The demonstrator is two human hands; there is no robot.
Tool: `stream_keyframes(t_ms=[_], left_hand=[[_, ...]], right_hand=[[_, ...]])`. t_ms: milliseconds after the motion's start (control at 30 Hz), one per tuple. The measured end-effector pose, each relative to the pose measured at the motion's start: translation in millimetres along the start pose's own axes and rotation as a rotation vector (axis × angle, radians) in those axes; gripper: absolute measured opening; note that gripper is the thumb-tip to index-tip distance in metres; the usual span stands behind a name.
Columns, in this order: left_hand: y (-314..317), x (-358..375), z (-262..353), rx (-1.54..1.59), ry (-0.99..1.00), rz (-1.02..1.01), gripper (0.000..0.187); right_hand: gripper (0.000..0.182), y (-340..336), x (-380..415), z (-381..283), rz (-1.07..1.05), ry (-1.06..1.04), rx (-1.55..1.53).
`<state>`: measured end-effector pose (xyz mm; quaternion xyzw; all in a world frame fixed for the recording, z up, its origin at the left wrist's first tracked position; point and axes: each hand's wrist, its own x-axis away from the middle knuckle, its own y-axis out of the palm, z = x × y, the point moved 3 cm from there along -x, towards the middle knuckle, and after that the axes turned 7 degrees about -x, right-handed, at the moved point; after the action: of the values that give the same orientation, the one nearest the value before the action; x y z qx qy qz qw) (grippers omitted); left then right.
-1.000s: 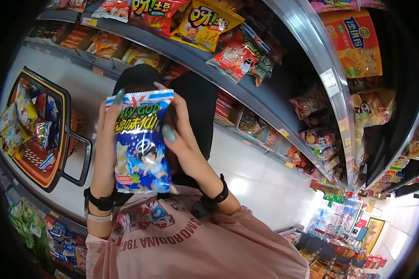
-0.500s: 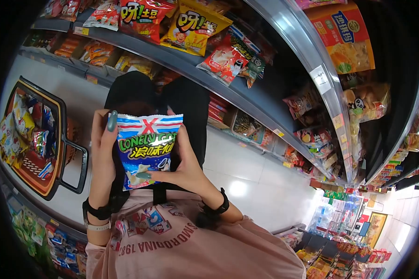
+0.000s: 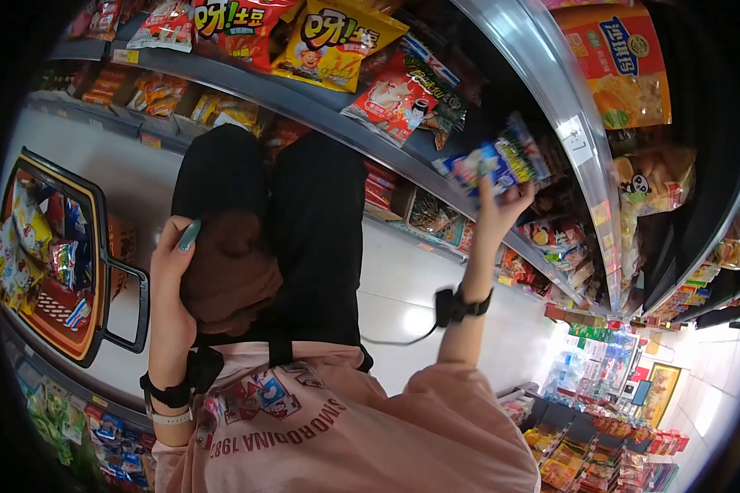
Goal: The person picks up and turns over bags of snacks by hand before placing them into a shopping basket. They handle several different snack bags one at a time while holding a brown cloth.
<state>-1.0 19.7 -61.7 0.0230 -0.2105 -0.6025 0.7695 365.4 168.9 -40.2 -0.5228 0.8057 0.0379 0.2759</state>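
Note:
My right hand (image 3: 501,209) is stretched out to the shelf on the right. It grips a blue snack bag (image 3: 499,167), slightly blurred, held sideways over the shelf edge. A red snack bag (image 3: 396,94) with similar green lettering lies on the shelf just left of it. Close to my left thigh is my left hand (image 3: 175,246), its thumb laid along the curled fingers with nothing visible in them. Its other fingers are partly hidden.
A shopping basket (image 3: 99,283) with several snack bags stands on the floor at left. Yellow (image 3: 337,45) and red (image 3: 234,33) chip bags line the upper shelf (image 3: 321,107). A large orange-red package (image 3: 621,66) sits on the far right shelf.
The blue snack bag has gone from between both hands at my lap to the right shelf, in my right hand. My left hand has let go of it and stayed near my leg.

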Motion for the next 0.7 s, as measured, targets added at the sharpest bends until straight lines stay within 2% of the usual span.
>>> stream_keyframes(t_ms=[33,100,133,167,367,400,433,500,533,600,633,667,700], left_hand=[[8.8,-0.2,7.9,-0.007,0.005,0.031,0.026],[11.0,-1.6,11.8,-0.009,0.012,0.074,0.021],[9.9,-2.3,11.8,-0.021,0.016,0.060,0.021],[8.5,-2.7,11.8,-0.035,0.019,0.047,0.021],[4.6,-9.0,13.8,-0.030,-0.011,0.050,0.022],[2.0,-10.1,13.3,-0.029,-0.011,0.056,0.022],[-1.1,-11.4,12.2,-0.038,-0.002,0.050,0.022],[-4.1,-13.8,10.9,-0.048,0.006,0.046,0.022],[-4.2,-14.7,10.5,0.008,-0.001,0.057,0.022],[-4.6,-15.6,9.8,0.037,0.013,0.096,0.023],[-6.2,-15.7,8.9,0.002,0.039,0.143,0.023],[-9.3,-16.1,4.9,-0.072,0.068,0.173,0.024],[-5.5,-12.8,11.5,-0.174,0.140,0.237,0.024]], right_hand=[[0.071,-13.6,-30.9,27.0,0.018,-0.203,0.163],[0.069,-13.8,-72.8,40.9,0.027,-0.292,0.365],[0.055,-7.6,-88.2,43.8,0.093,-0.416,0.552],[0.055,-3.0,-103.9,49.3,0.080,-0.420,0.544],[0.043,17.8,-176.5,96.2,-0.316,-0.561,0.587],[0.039,18.3,-168.9,93.8,-0.500,-0.380,0.170],[0.039,23.1,-161.6,84.7,-0.504,-0.380,0.167],[0.038,34.6,-150.5,71.6,-0.478,-0.482,0.559],[0.038,24.0,-154.3,94.8,-0.480,-0.480,0.557],[0.043,-1.7,-163.8,175.4,-0.280,-0.639,1.881],[0.036,-2.6,-137.0,141.1,-0.113,-0.939,1.060],[0.036,-6.5,-134.3,129.6,-0.153,-0.451,0.512],[0.036,17.2,-81.4,63.1,-0.213,-0.858,1.085]])
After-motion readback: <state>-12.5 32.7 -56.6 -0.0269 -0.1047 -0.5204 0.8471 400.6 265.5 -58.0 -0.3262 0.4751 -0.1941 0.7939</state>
